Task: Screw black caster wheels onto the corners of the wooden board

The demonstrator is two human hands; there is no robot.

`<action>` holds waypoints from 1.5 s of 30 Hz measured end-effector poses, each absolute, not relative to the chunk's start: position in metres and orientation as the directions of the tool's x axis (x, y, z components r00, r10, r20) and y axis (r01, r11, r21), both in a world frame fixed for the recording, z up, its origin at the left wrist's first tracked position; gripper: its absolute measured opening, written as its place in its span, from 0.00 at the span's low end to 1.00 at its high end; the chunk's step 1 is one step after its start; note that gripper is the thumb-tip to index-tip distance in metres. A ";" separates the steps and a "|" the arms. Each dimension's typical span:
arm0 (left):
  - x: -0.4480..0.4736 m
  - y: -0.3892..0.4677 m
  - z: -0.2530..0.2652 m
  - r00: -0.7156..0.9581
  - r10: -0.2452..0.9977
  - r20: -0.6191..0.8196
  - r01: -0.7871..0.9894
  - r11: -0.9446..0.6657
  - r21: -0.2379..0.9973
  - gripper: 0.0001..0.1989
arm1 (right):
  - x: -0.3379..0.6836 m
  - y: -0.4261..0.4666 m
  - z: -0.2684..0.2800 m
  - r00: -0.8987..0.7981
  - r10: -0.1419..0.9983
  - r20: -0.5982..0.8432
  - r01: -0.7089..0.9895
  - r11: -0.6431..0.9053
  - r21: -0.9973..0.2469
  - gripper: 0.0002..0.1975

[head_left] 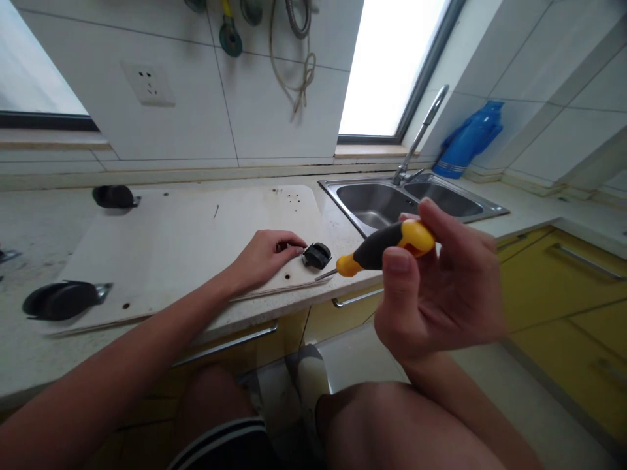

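Note:
My right hand (pixel 443 294) grips a yellow-and-black screwdriver (pixel 385 247) by its handle, thumb and fingers around it. The screwdriver's thin shaft points left, its tip near the front edge of a white board (pixel 196 235). Resting on the board, my left hand (pixel 267 258) has thumb and fingertips drawn together at the left side of a black caster wheel (pixel 317 255). What lies right between those fingertips is partly hidden. Two more black casters with metal fittings sit at the board's left end, a rear caster (pixel 113 196) and a front caster (pixel 66 300).
The board lies on a pale countertop (pixel 24 352) with yellow drawers below. A small thin dark piece (pixel 216 210) lies on the board. To the right are a steel double sink (pixel 343 196) with a faucet (pixel 426 124) and a blue thermos-like jug (pixel 470 140). My knees are below the counter edge.

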State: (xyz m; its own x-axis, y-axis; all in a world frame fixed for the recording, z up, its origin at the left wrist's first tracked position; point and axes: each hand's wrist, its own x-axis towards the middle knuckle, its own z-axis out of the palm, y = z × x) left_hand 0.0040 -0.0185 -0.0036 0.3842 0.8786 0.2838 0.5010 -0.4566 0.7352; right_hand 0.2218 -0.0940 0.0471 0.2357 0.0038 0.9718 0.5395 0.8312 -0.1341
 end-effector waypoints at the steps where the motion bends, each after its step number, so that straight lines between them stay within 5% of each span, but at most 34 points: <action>1: 0.003 -0.018 -0.005 0.392 0.873 0.291 0.500 -0.468 0.729 0.12 | 0.221 -0.094 0.046 0.229 0.007 0.974 0.551 0.823 -0.135 0.20; 11: 0.003 -0.015 -0.012 0.431 0.816 0.384 0.524 -0.573 0.630 0.11 | 0.210 -0.092 0.045 0.189 -0.001 0.982 0.611 0.783 -0.116 0.20; 19: 0.004 -0.014 -0.022 0.486 0.733 0.475 0.604 -0.675 0.424 0.13 | 0.206 -0.095 0.046 0.222 0.018 0.975 0.559 0.817 -0.142 0.18; 34: 0.005 -0.019 -0.025 0.583 0.675 0.452 0.672 -0.713 0.198 0.13 | 0.209 -0.093 0.047 0.209 -0.011 0.978 0.580 0.807 -0.115 0.19; 45: 0.006 -0.020 -0.028 0.552 0.688 0.471 0.693 -0.693 0.200 0.12 | 0.217 -0.090 0.047 0.208 -0.053 0.977 0.596 0.798 -0.083 0.19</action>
State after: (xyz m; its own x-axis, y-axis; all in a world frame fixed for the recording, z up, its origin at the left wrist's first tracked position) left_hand 0.0063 -0.0198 -0.0280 0.5523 0.6881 0.4706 0.6931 -0.6927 0.1996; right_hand 0.2172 -0.0899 0.0469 0.2077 -0.0532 0.9768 0.5963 0.7984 -0.0833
